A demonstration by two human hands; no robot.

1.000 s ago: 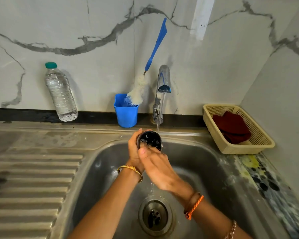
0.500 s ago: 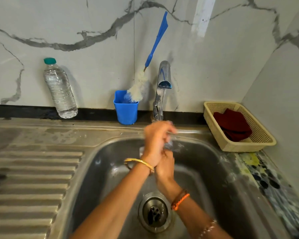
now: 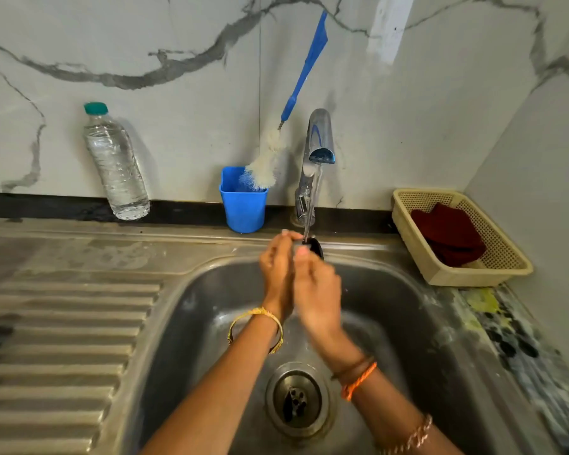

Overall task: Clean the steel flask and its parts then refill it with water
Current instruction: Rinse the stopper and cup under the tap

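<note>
Since half a second ago both hands have shifted under the stream: my left hand (image 3: 278, 267), which sat on top and hid the part, now stands beside my right hand (image 3: 316, 287), and the dark flask cap (image 3: 315, 247) peeks out again at the fingertips, right where the water from the tap (image 3: 319, 142) lands. Left grip: fingers pinched on the cap's near edge. Right grip: fingers pressed close against the cap, but I cannot tell whether they curl round it. The cap hangs over the back of the sink (image 3: 424, 323), above the basin.

My worry is the wet, small cap slipping from so light a pinch, dropping and rolling toward the drain (image 3: 298, 397). Water striking its hollow could also spray the counter. The brush (image 3: 289, 110) in the blue cup (image 3: 243, 205) stands untouched, as before.
</note>
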